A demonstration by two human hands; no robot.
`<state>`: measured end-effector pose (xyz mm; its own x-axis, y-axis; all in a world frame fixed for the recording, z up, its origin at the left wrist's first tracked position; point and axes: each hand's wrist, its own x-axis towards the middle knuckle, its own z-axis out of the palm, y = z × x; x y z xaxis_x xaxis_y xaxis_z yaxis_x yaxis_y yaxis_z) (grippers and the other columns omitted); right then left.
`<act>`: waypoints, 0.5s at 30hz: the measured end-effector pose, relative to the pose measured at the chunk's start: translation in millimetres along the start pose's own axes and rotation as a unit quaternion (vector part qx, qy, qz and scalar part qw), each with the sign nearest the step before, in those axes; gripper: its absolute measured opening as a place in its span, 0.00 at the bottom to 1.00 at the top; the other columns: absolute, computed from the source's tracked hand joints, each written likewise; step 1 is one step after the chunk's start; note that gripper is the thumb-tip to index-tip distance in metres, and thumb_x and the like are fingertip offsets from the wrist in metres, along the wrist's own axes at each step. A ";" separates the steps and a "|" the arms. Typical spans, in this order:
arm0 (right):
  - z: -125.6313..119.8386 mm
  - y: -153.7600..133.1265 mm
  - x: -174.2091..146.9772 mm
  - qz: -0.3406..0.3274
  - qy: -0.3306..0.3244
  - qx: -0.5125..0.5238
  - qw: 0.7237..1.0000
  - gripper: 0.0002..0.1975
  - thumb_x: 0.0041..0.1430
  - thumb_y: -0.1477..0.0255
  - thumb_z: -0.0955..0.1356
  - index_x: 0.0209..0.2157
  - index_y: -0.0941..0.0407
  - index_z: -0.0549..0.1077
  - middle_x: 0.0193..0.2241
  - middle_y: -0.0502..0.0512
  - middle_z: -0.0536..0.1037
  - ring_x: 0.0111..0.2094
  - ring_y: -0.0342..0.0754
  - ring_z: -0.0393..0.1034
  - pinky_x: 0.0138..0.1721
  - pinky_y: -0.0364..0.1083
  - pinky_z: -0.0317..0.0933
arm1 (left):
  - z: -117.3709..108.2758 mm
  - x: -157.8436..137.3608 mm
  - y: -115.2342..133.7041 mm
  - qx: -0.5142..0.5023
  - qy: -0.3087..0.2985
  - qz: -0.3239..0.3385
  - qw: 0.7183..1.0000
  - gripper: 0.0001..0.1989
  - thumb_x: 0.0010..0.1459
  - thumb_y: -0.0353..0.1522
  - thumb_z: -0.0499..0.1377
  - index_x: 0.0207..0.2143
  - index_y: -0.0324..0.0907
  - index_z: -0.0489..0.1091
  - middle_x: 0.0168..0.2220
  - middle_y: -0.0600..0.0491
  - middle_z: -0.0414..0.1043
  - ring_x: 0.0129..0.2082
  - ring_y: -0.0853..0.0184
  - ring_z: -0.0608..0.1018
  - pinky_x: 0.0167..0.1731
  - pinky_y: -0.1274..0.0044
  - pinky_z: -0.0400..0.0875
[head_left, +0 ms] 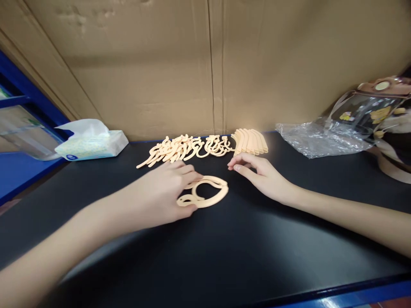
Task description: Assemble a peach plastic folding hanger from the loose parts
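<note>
My left hand (163,192) rests on the black table (224,248), fingers pinching the left end of a flat peach plastic hook piece (208,192) that lies in front of me. My right hand (261,173) hovers just right of that piece, fingers loosely apart and holding nothing, its fingertips near a stacked row of curved peach pieces (250,141). A loose pile of the same peach hook pieces (186,149) spreads along the back of the table.
A cardboard wall (205,64) closes the back. A tissue pack (91,143) sits at the back left beside a blue shelf frame (19,98). Crumpled clear plastic (317,139) and a printed packaging bag (375,107) lie at the back right.
</note>
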<state>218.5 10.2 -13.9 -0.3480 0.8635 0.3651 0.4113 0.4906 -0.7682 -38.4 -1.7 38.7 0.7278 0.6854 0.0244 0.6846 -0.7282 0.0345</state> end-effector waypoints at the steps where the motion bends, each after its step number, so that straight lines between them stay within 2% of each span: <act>1: 0.0 -0.2 0.3 -0.001 -0.001 -0.005 1.000 0.07 0.64 0.68 0.62 0.37 0.54 0.70 0.36 0.52 0.76 0.40 0.48 0.70 0.42 0.48 0.62 | -3.3 -5.4 -9.2 0.005 -0.010 -0.006 1.000 0.21 0.51 0.38 0.62 0.49 0.50 0.71 0.40 0.52 0.74 0.40 0.57 0.74 0.41 0.70 0.66; 5: 0.2 -1.2 0.8 0.005 -0.012 -0.018 1.000 0.07 0.63 0.69 0.62 0.37 0.54 0.71 0.35 0.52 0.76 0.39 0.47 0.70 0.39 0.47 0.63 | -9.8 -21.5 -48.5 0.001 -0.026 -0.049 0.998 0.24 0.46 0.44 0.65 0.48 0.55 0.72 0.45 0.53 0.74 0.44 0.53 0.74 0.41 0.70 0.67; 7: -0.1 -1.5 0.3 0.004 -0.019 -0.023 1.000 0.07 0.63 0.70 0.62 0.36 0.54 0.71 0.35 0.52 0.76 0.38 0.47 0.70 0.38 0.47 0.63 | -12.3 -24.0 -59.4 -0.001 -0.047 -0.082 0.996 0.26 0.47 0.45 0.64 0.50 0.54 0.72 0.46 0.52 0.74 0.44 0.53 0.74 0.42 0.70 0.68; 12: -0.1 -1.0 -1.4 -0.007 -0.029 -0.036 0.999 0.06 0.62 0.71 0.62 0.35 0.54 0.71 0.34 0.51 0.76 0.37 0.46 0.70 0.35 0.44 0.62 | -18.3 -23.1 -59.9 -0.008 -0.085 -0.121 0.989 0.26 0.56 0.42 0.56 0.57 0.47 0.66 0.53 0.53 0.69 0.52 0.56 0.70 0.51 0.71 0.63; 15: 0.7 -1.5 -1.6 -0.014 -0.035 -0.044 0.998 0.06 0.62 0.72 0.63 0.35 0.54 0.71 0.35 0.51 0.76 0.36 0.45 0.70 0.32 0.43 0.61 | -15.7 -23.3 -61.2 -0.003 -0.080 -0.117 0.990 0.25 0.58 0.39 0.55 0.58 0.49 0.64 0.57 0.54 0.66 0.56 0.57 0.67 0.54 0.71 0.60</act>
<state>217.8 8.1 -13.7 -0.4171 0.8405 0.3459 0.4724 0.5256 -0.7075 -97.9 27.1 51.7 0.5474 0.8245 -0.1432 0.8349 -0.5498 0.0265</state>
